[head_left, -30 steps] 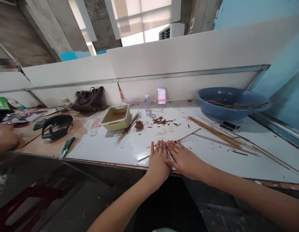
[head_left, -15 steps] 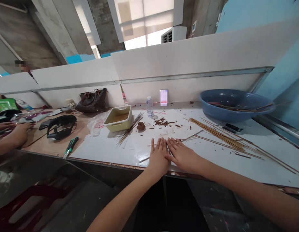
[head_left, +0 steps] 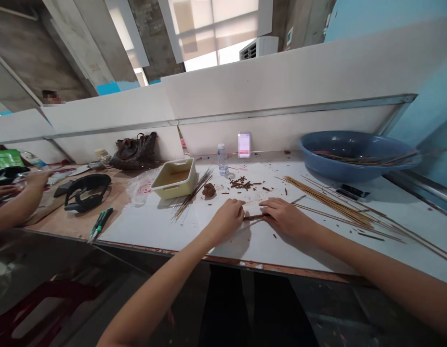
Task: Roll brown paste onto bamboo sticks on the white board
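Observation:
A thin stick coated with brown paste runs between my two hands, low over the white table surface. My left hand has its fingers curled round the left end of the coated part. My right hand closes on it from the other side, and a bare greyish length sticks out beyond. Fingertips are partly hidden on both hands. Just beyond them lie brown paste crumbs and a lump of brown paste. A bundle of thin bamboo sticks rests to the right of my right hand.
Behind stand a yellow-green basin of brownish liquid, a water bottle, a propped phone and a large blue tub with sticks. Leftward are green-handled pliers, a black headset, a handbag and another person's arm.
My hands were flat side by side with fingers stretched over a stick at the table's front. Now they are apart, farther from the edge, with fingers curled round the coated stick.

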A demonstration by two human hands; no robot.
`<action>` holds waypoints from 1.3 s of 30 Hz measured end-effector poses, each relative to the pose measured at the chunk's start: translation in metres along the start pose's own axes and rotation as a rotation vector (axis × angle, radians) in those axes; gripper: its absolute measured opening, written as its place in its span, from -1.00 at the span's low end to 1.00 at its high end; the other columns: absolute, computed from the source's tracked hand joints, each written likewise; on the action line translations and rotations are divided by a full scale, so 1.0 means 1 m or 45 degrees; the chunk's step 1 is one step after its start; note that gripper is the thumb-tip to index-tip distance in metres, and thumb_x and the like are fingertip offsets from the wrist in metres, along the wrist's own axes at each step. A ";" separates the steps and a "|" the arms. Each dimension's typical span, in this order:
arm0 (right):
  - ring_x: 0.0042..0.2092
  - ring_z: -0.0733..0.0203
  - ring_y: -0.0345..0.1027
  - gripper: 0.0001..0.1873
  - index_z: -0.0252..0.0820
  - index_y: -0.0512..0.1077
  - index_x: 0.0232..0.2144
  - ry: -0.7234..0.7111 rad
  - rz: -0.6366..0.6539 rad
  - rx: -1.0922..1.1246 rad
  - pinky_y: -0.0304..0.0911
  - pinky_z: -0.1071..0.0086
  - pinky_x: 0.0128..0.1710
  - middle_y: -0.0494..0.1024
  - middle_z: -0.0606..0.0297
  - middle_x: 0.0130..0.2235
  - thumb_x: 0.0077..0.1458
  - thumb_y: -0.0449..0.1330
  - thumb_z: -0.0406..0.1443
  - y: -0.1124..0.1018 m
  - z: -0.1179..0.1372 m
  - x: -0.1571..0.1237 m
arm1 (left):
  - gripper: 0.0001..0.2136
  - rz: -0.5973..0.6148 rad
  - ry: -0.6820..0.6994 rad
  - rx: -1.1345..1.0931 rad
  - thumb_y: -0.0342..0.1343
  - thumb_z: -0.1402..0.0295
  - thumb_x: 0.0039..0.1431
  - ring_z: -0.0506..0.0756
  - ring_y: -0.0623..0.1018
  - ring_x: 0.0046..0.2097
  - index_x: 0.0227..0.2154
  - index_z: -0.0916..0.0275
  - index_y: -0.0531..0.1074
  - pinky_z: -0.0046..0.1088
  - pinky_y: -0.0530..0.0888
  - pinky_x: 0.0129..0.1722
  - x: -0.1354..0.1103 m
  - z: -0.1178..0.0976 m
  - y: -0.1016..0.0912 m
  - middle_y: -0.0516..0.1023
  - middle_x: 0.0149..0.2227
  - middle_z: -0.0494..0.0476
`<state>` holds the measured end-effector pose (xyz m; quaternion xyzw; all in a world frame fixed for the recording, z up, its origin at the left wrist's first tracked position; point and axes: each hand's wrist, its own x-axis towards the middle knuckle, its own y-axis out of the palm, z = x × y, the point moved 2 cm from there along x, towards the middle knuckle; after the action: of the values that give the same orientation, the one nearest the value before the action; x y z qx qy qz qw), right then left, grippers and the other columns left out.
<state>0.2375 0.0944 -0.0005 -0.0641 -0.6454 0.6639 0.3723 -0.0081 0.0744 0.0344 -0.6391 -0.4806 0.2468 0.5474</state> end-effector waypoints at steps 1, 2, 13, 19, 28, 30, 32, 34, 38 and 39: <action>0.20 -0.19 0.56 -0.71 -0.12 0.66 -0.04 0.002 -0.022 0.025 0.45 -0.18 0.28 0.70 -0.03 0.16 0.50 0.11 -0.26 -0.002 -0.003 0.001 | -0.66 -0.012 0.067 -0.051 0.00 0.43 0.49 0.25 0.66 0.15 0.14 0.28 0.62 -0.24 0.57 0.18 0.011 0.006 -0.003 0.73 0.06 0.33; 0.20 -0.19 0.56 -0.69 -0.12 0.65 -0.02 0.009 -0.042 0.053 0.47 -0.16 0.25 0.69 -0.03 0.16 0.52 0.09 -0.23 -0.005 -0.007 0.003 | -0.66 -0.019 0.140 -0.094 0.01 0.42 0.49 0.24 0.67 0.14 0.12 0.27 0.63 -0.25 0.57 0.18 0.022 0.011 -0.006 0.73 0.06 0.31; -0.02 -0.09 0.66 -0.63 -0.13 0.62 0.01 0.262 -0.140 0.174 0.56 0.04 0.03 0.75 0.04 0.00 0.55 0.03 -0.17 -0.006 -0.054 0.014 | -0.63 0.158 0.264 -0.363 0.42 0.17 0.26 0.18 0.72 -0.07 0.07 0.17 0.68 -0.37 0.60 -0.03 0.074 0.065 0.003 0.78 -0.07 0.16; 0.06 -0.13 0.66 -0.59 -0.15 0.60 0.10 0.240 -0.273 0.140 0.57 -0.06 0.13 0.75 0.01 0.04 0.57 0.01 -0.14 0.001 -0.038 0.005 | -0.73 -0.067 0.281 -0.389 0.32 0.18 0.39 0.13 0.72 -0.12 0.04 0.15 0.68 -0.35 0.63 -0.01 0.060 0.069 0.017 0.77 -0.10 0.18; 0.01 -0.12 0.68 -0.59 -0.14 0.62 0.07 0.236 -0.311 0.109 0.60 -0.04 0.09 0.76 0.00 -0.02 0.57 0.04 -0.10 0.004 -0.041 0.001 | -0.76 -0.160 0.311 -0.463 0.35 0.16 0.39 0.09 0.70 -0.20 -0.02 0.17 0.68 -0.39 0.62 -0.09 0.058 0.074 0.025 0.75 -0.19 0.16; -0.01 -0.11 0.69 -0.59 -0.14 0.63 0.05 0.249 -0.333 0.118 0.60 -0.03 0.08 0.77 0.01 -0.03 0.58 0.04 -0.11 0.000 -0.041 0.001 | -0.78 -0.177 0.307 -0.460 0.35 0.16 0.40 0.10 0.69 -0.20 -0.06 0.17 0.69 -0.39 0.62 -0.09 0.057 0.075 0.024 0.76 -0.19 0.17; -0.01 -0.11 0.69 -0.59 -0.15 0.64 0.04 0.260 -0.350 0.129 0.60 -0.02 0.09 0.77 0.02 -0.04 0.58 0.04 -0.11 -0.002 -0.041 0.001 | -0.80 -0.200 0.322 -0.454 0.33 0.16 0.41 0.10 0.69 -0.21 -0.12 0.17 0.70 -0.38 0.60 -0.10 0.057 0.075 0.022 0.75 -0.21 0.17; -0.01 -0.11 0.69 -0.60 -0.15 0.64 0.03 0.263 -0.355 0.134 0.60 -0.01 0.09 0.78 0.03 -0.03 0.58 0.04 -0.12 -0.001 -0.041 0.000 | -0.80 -0.211 0.329 -0.457 0.32 0.16 0.42 0.11 0.69 -0.21 -0.14 0.18 0.71 -0.38 0.60 -0.12 0.056 0.075 0.022 0.76 -0.23 0.18; -0.04 -0.09 0.70 -0.65 -0.13 0.64 0.00 0.233 -0.371 0.115 0.61 0.02 0.04 0.78 0.06 -0.05 0.57 0.08 -0.15 0.001 -0.042 -0.002 | -0.80 -0.209 0.349 -0.492 0.32 0.17 0.43 0.10 0.69 -0.25 -0.19 0.17 0.71 -0.40 0.58 -0.17 0.056 0.076 0.022 0.76 -0.27 0.16; -0.05 -0.09 0.70 -0.67 -0.12 0.64 -0.01 0.220 -0.381 0.108 0.61 0.02 0.02 0.78 0.07 -0.05 0.56 0.10 -0.16 0.002 -0.043 -0.003 | -0.80 -0.214 0.370 -0.506 0.32 0.16 0.42 0.09 0.69 -0.26 -0.19 0.17 0.72 -0.41 0.58 -0.20 0.057 0.076 0.022 0.75 -0.28 0.16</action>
<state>0.2628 0.1275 -0.0096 -0.0083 -0.5848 0.6197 0.5233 -0.0405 0.1611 0.0043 -0.7205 -0.4876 0.0068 0.4931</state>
